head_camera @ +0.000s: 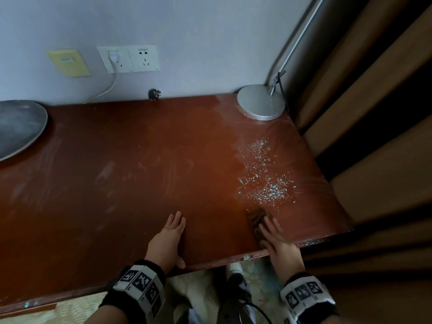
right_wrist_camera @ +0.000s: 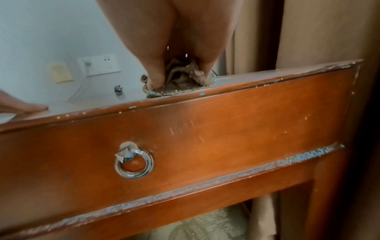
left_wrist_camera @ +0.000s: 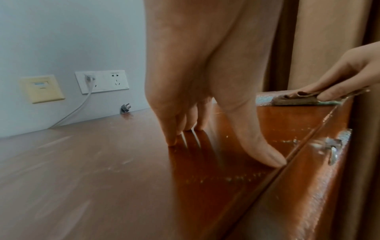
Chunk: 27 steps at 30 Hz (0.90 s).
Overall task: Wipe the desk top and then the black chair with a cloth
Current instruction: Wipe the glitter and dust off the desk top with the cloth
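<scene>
Spanning most of the head view, the red-brown desk top (head_camera: 140, 171) shows dull smears across its left and middle, which I judge to be wiped or still dusty ground, I cannot tell which; the black chair is nowhere in view, so that half of the task looks untouched; at the far right corner stands the round silver lamp base (head_camera: 261, 102), and a grey dish (head_camera: 18, 127) sits at the left edge; between the lamp base and the near edge lies a scatter of pale flecks (head_camera: 264, 178), not yet cleared; the left hand (head_camera: 167, 237) lies flat on the wood, fingers straight and holding nothing, thumb at the front edge; the right hand (head_camera: 278, 239) presses the brown cloth (head_camera: 257, 218) down near the front right edge, fingers stretched over it, just short of the flecks; clearing that patch seems the step in hand.
</scene>
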Each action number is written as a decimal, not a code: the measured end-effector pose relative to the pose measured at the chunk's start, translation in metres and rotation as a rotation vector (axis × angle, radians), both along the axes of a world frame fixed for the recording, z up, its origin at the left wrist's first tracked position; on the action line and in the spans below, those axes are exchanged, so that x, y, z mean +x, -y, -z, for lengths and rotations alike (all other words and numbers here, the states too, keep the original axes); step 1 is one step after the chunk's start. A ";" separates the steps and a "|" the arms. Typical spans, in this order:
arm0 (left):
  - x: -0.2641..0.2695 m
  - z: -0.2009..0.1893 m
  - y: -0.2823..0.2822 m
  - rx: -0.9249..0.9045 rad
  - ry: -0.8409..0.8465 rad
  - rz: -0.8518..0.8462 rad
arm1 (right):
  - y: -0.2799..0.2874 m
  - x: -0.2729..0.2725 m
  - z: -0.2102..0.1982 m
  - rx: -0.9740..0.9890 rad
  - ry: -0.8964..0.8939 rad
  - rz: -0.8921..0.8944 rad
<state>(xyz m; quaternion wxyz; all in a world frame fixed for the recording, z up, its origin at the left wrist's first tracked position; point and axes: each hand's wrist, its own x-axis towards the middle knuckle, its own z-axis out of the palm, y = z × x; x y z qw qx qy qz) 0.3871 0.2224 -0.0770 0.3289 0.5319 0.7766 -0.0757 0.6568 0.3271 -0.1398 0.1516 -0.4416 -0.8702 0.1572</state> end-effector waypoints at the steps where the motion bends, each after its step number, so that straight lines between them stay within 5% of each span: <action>1: 0.001 -0.001 -0.003 0.004 0.002 -0.009 | 0.000 -0.002 -0.003 -0.015 0.008 0.008; 3: 0.003 -0.003 -0.010 0.007 0.010 -0.026 | 0.011 -0.018 -0.003 -0.056 -0.012 -0.041; 8: 0.011 -0.005 -0.037 0.008 0.064 -0.036 | 0.002 -0.038 -0.012 -0.087 -0.009 -0.507; 14: 0.016 -0.004 -0.056 0.028 0.067 -0.053 | -0.068 -0.023 -0.033 -0.251 0.101 -0.122; 18: 0.022 -0.005 -0.067 0.039 0.056 -0.058 | -0.034 -0.052 -0.035 -0.139 0.136 -0.581; 19: 0.021 -0.006 -0.070 0.036 0.051 -0.059 | -0.036 -0.057 -0.035 -0.242 0.150 -0.646; 22: 0.015 -0.008 -0.077 0.030 0.047 -0.077 | -0.080 -0.058 -0.045 -0.392 0.238 -0.592; 25: 0.011 -0.009 -0.083 0.039 0.057 -0.112 | -0.131 -0.062 -0.048 -0.362 0.296 -0.420; 27: 0.012 -0.011 -0.086 0.042 0.061 -0.128 | -0.133 -0.067 -0.051 -0.334 0.392 -0.459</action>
